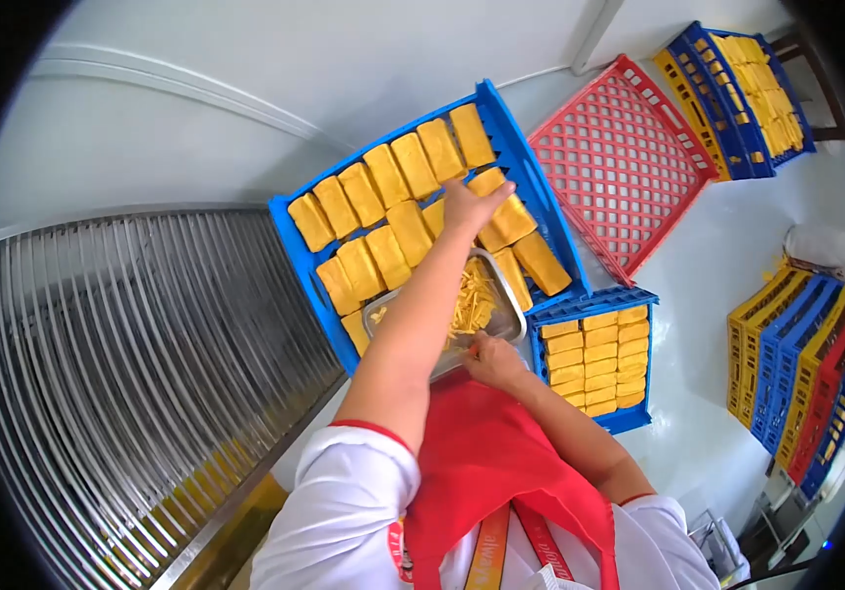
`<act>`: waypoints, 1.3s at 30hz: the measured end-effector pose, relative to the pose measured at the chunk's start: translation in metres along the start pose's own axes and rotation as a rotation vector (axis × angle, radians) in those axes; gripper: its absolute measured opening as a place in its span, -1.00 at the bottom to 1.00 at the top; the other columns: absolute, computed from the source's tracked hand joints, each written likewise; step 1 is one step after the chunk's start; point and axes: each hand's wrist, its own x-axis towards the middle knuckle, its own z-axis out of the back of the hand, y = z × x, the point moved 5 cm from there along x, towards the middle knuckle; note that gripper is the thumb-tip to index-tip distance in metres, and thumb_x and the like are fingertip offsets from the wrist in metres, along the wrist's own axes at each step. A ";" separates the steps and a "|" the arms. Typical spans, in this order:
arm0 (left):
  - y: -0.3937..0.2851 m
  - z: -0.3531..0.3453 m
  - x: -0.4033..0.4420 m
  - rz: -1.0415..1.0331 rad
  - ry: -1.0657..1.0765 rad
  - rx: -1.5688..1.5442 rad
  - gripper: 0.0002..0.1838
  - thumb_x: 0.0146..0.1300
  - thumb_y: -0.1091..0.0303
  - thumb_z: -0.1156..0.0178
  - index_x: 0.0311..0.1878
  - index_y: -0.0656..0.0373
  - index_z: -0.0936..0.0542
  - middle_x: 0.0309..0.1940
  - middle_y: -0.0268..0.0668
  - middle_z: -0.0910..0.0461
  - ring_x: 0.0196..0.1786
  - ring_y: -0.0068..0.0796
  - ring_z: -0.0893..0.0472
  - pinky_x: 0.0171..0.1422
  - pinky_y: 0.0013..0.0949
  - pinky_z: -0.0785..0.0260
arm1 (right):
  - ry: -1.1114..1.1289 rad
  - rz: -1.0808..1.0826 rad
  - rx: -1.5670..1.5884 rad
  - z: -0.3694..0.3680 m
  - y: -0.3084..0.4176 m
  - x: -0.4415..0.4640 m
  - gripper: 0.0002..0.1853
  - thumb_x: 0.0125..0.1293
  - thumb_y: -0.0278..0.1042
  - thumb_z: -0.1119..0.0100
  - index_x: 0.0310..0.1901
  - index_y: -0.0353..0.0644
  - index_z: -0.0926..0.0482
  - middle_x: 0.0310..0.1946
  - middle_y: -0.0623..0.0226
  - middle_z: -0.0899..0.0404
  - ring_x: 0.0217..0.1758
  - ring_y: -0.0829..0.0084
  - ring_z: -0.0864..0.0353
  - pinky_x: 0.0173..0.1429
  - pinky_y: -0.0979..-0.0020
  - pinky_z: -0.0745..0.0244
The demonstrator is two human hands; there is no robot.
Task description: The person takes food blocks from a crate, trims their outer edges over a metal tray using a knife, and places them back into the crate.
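Observation:
My left hand [472, 206] reaches over the blue crate [395, 135]. Its thumb lies across a yellow block [508, 224], which it grips by the side; the other fingers are partly hidden. Rows of similar oblong yellow blocks [410, 234] lie around it in the crate. Closer to my body, a metal tray [511, 307] with yellow strips and scraps [474, 300] rests over the crate's near side. My right hand [496, 360] is closed at the tray's near edge; what its fingers hold is too small to make out. My left forearm covers part of the tray.
A second blue crate [636, 421] of yellow blocks stands to the right. Beyond it are a red lattice crate [629, 162] and a filled dark blue crate [713, 93]. Coloured crates [791, 364] are stacked at far right. A ribbed metal surface [137, 383] lies left, below a white wall [245, 59].

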 end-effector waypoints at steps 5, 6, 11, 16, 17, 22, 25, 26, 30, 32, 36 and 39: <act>0.049 0.050 0.033 -0.003 -0.414 0.353 -0.06 0.04 -0.22 -0.40 0.28 0.35 -0.36 0.25 0.19 -0.40 0.30 0.11 -0.42 0.39 -0.05 -0.28 | -0.032 0.013 0.016 0.016 -0.006 0.003 -0.59 0.23 -0.05 -0.20 -0.17 -0.31 -0.49 -0.30 -0.25 -0.64 -0.15 -0.21 -0.64 -0.01 -0.08 -0.51; 0.056 0.080 0.029 0.069 -0.503 0.408 -0.17 0.10 -0.07 -0.39 0.32 0.24 -0.34 0.27 0.13 -0.38 0.31 0.10 -0.40 0.38 0.04 -0.27 | -0.027 0.014 0.010 0.017 -0.008 0.005 -0.59 0.23 -0.05 -0.20 -0.17 -0.31 -0.49 -0.30 -0.25 -0.64 -0.15 -0.21 -0.64 -0.01 -0.08 -0.51; 0.149 0.203 0.029 0.499 -0.591 0.539 0.13 0.08 -0.30 -0.34 0.54 0.15 -0.05 0.46 0.13 -0.10 0.49 0.11 -0.17 0.47 0.13 -0.15 | 0.012 -0.048 0.075 0.010 -0.017 0.016 -0.56 0.26 -0.04 -0.18 -0.16 -0.35 -0.48 -0.30 -0.27 -0.63 -0.13 -0.25 -0.63 0.01 -0.10 -0.49; 0.155 0.216 0.048 0.501 -0.485 0.575 0.38 -0.19 -0.42 -0.46 0.59 0.03 0.06 0.48 0.09 -0.04 0.48 0.13 -0.15 0.48 0.09 -0.17 | 0.014 -0.129 0.177 0.008 -0.007 0.019 -0.58 0.30 -0.10 -0.11 -0.13 -0.40 -0.42 -0.27 -0.30 -0.61 -0.07 -0.28 -0.59 0.00 -0.04 -0.46; 0.145 0.216 0.046 0.596 -0.459 0.560 0.41 -0.23 -0.40 -0.49 0.59 0.02 0.07 0.47 0.07 -0.05 0.48 0.12 -0.16 0.47 0.07 -0.18 | -0.002 -0.118 0.225 0.004 -0.009 0.020 -0.59 0.32 -0.11 -0.07 -0.12 -0.40 -0.41 -0.24 -0.31 -0.60 -0.04 -0.29 -0.58 0.02 -0.04 -0.45; 0.141 0.231 0.065 0.647 -0.341 0.662 0.45 -0.22 -0.07 -0.60 0.61 -0.08 0.24 0.46 0.08 -0.04 0.46 0.10 -0.17 0.46 0.07 -0.17 | 0.033 -0.103 0.233 -0.002 -0.011 0.022 -0.65 0.35 -0.19 0.03 -0.08 -0.37 -0.39 -0.25 -0.34 -0.58 -0.05 -0.32 -0.55 0.03 -0.08 -0.42; 0.141 0.224 0.073 0.692 -0.300 0.692 0.45 -0.21 -0.06 -0.55 0.61 -0.14 0.31 0.47 0.06 -0.03 0.48 0.07 -0.16 0.48 0.14 -0.11 | 0.052 -0.103 0.225 -0.004 -0.013 0.020 -0.66 0.36 -0.22 0.05 -0.04 -0.37 -0.37 -0.27 -0.39 -0.56 -0.08 -0.35 -0.55 0.01 -0.14 -0.41; 0.143 0.219 0.075 0.699 -0.338 0.675 0.46 -0.23 -0.10 -0.55 0.61 -0.15 0.31 0.47 0.05 -0.04 0.49 0.06 -0.16 0.48 0.17 -0.10 | 0.054 -0.098 0.219 -0.007 -0.016 0.019 -0.67 0.36 -0.23 0.06 -0.03 -0.37 -0.37 -0.27 -0.40 -0.56 -0.08 -0.35 -0.55 0.01 -0.15 -0.41; 0.130 0.213 0.070 0.706 -0.403 0.608 0.43 -0.19 -0.14 -0.52 0.61 -0.19 0.30 0.44 0.03 -0.08 0.47 0.07 -0.19 0.47 0.20 -0.11 | 0.010 -0.110 0.238 -0.019 -0.033 0.016 -0.68 0.38 -0.23 0.06 -0.04 -0.35 -0.38 -0.28 -0.39 -0.56 -0.08 -0.34 -0.55 -0.01 -0.14 -0.41; 0.134 0.221 0.066 0.690 -0.403 0.569 0.42 -0.18 -0.07 -0.53 0.60 -0.19 0.30 0.42 0.04 -0.10 0.45 0.07 -0.21 0.46 0.19 -0.13 | -0.017 -0.125 0.201 -0.016 -0.034 0.015 -0.70 0.41 -0.23 0.05 -0.04 -0.34 -0.40 -0.29 -0.38 -0.56 -0.09 -0.33 -0.55 -0.02 -0.14 -0.42; 0.130 0.240 0.027 0.144 -0.527 0.414 0.48 -0.27 0.18 -0.55 0.59 -0.01 0.36 0.40 0.14 -0.06 0.43 0.17 -0.16 0.51 0.06 -0.09 | -0.023 -0.087 0.168 0.000 -0.024 0.014 -0.72 0.42 -0.24 0.03 -0.02 -0.28 -0.41 -0.28 -0.34 -0.57 -0.07 -0.32 -0.55 -0.03 -0.13 -0.41; 0.102 0.239 -0.050 -0.379 -0.365 0.233 0.55 -0.40 0.21 -0.56 0.58 0.11 0.38 0.39 0.13 -0.06 0.45 0.16 -0.12 0.55 0.00 -0.03 | -0.103 0.013 0.222 0.026 0.004 0.007 -0.71 0.45 -0.15 -0.01 -0.12 -0.23 -0.53 -0.25 -0.25 -0.59 -0.05 -0.28 -0.55 -0.03 -0.08 -0.44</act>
